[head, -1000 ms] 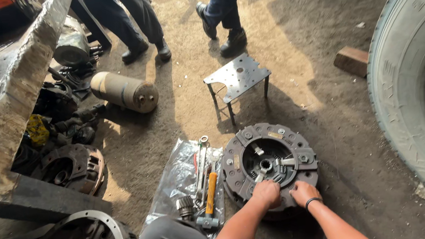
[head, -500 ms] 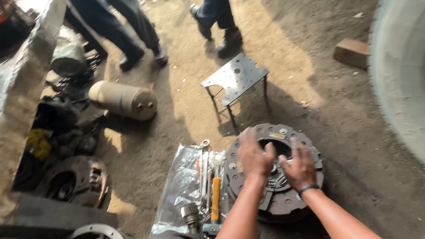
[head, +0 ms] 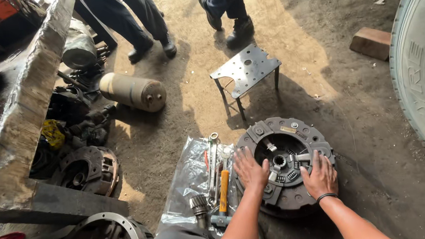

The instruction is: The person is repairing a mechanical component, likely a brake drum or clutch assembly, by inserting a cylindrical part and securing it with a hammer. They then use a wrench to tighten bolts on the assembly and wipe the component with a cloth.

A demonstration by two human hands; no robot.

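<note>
A round dark metal clutch pressure plate (head: 292, 129) lies flat on the dirt floor in front of me. My left hand (head: 250, 170) rests palm down on its near left rim, fingers spread. On its near right rim my right hand (head: 319, 177), with a black band at the wrist, also lies flat with fingers apart. Neither hand holds anything. Just left of the plate a clear plastic sheet (head: 189, 177) carries wrenches (head: 213, 164), an orange-handled tool (head: 223, 190) and a metal socket (head: 198, 206).
A small metal stool (head: 246, 70) stands beyond the plate. A tan cylinder (head: 132, 91) lies to the left near a pile of dark parts (head: 85, 166). A big tyre (head: 418, 67) fills the right edge, a brick (head: 371, 42) beside it. Two people's legs (head: 143, 25) stand at the top.
Both hands moved from the plate's near edge up over its middle, then settled apart on the left and right rim. The view shifted slightly.
</note>
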